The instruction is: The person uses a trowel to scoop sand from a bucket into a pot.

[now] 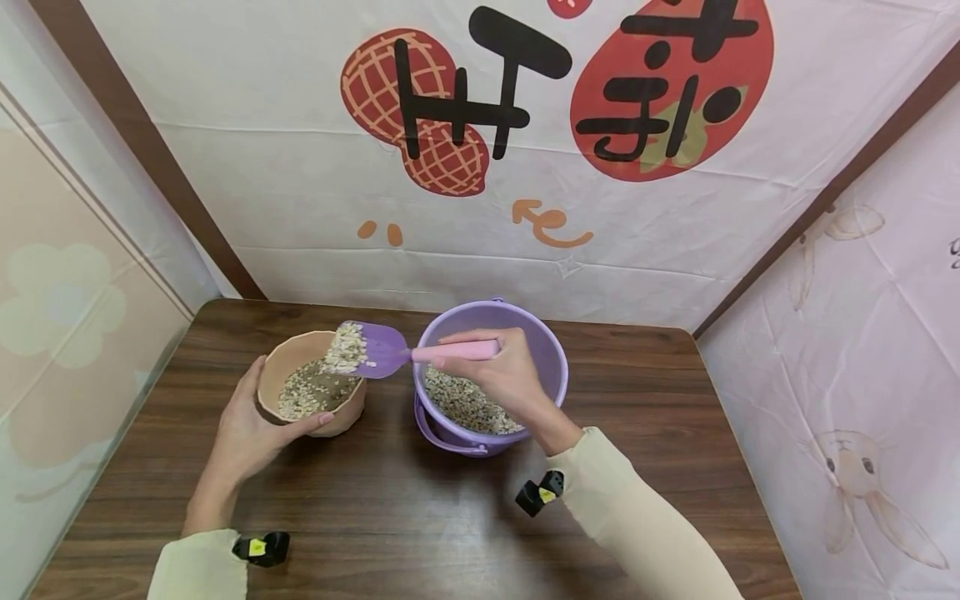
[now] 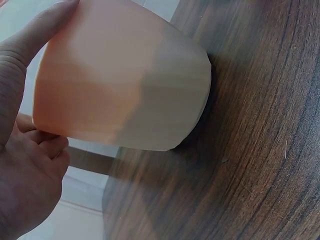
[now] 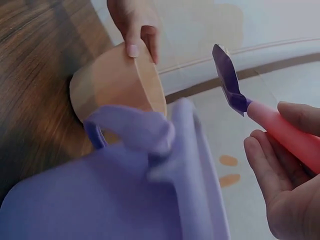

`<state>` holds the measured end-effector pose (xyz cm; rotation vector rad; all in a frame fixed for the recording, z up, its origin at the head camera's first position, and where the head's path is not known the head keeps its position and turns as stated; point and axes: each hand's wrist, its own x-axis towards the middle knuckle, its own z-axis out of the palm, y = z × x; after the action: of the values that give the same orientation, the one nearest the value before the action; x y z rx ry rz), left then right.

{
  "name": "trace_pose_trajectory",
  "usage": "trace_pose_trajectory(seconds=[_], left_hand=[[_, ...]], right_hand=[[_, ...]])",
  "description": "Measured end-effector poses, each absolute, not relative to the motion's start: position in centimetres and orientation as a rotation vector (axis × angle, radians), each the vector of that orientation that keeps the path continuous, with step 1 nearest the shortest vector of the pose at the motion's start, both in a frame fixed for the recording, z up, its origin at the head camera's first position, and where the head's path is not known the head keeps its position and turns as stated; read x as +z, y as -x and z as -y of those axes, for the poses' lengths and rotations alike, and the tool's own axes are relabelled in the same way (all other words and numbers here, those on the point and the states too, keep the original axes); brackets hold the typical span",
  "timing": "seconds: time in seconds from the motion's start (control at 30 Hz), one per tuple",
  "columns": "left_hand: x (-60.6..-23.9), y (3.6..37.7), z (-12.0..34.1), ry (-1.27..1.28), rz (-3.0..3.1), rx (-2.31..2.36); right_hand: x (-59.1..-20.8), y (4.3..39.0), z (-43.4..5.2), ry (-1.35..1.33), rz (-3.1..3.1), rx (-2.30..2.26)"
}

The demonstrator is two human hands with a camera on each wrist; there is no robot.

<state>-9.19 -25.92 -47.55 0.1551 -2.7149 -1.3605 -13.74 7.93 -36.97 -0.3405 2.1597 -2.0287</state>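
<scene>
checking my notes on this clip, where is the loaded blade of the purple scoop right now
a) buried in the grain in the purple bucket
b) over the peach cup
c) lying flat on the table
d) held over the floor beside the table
b: in the head view the scoop, gripped by its pink handle in the right hand, sits with its grain-covered blade over the rim of the peach cup, which the left hand holds beside the purple bucket.

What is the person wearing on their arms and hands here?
Both arms wear long cream sleeves, the left sleeve ending above the wrist and the right sleeve likewise. Each cuff carries a small black clip with a yellow tag: left clip, right clip. The left hand and right hand are bare, with no gloves or rings visible.
</scene>
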Motion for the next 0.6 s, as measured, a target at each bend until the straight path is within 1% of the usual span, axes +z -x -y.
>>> trace_pose_trajectory(seconds=[0.23,0.6], left_hand=[[-47.7,9.2,25.9,-0.148,2.713,-1.364],[-47.6,9.3,26.0,-0.134,2.707,-1.367]], right_hand=[[-37.4,15.0,-4.4,0.401,-2.237,-1.937],[-37.8,16.4,-0.2,0.355,-2.502,-1.68]])
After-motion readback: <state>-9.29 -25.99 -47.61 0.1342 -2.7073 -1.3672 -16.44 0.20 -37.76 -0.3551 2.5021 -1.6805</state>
